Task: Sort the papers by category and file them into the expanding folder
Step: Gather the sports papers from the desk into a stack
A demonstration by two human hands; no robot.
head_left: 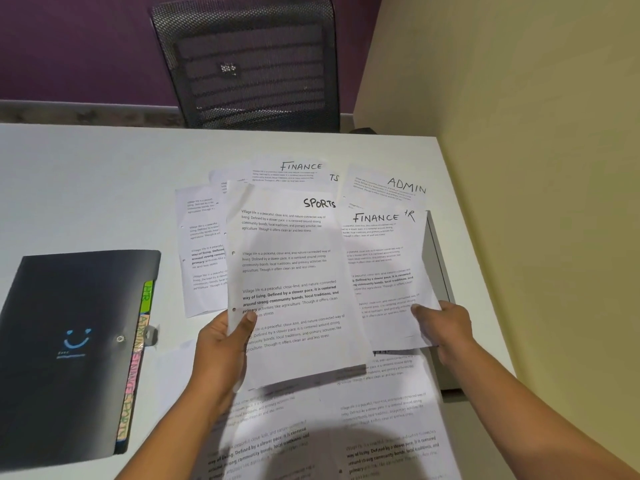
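From the head camera, the left hand (221, 344) grips a SPORTS sheet (291, 285) and the right hand (445, 327) a FINANCE sheet (381, 271), both lifted above loose papers (381, 427) scattered on the table (86, 174). The expanding folder (69, 341) lies closed at left, apparently awaiting filing; sorting looks barely begun.

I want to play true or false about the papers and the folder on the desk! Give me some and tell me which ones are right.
1. The left hand holds a sheet marked SPORTS. True.
2. The right hand holds a sheet marked ADMIN. False: its sheet says FINANCE; the ADMIN sheet lies on the white desk.
3. The expanding folder lies shut, left of the papers. True.
4. The folder is red. False: it is dark, with a blue smile mark.
5. The folder's green tab reads HR. True.
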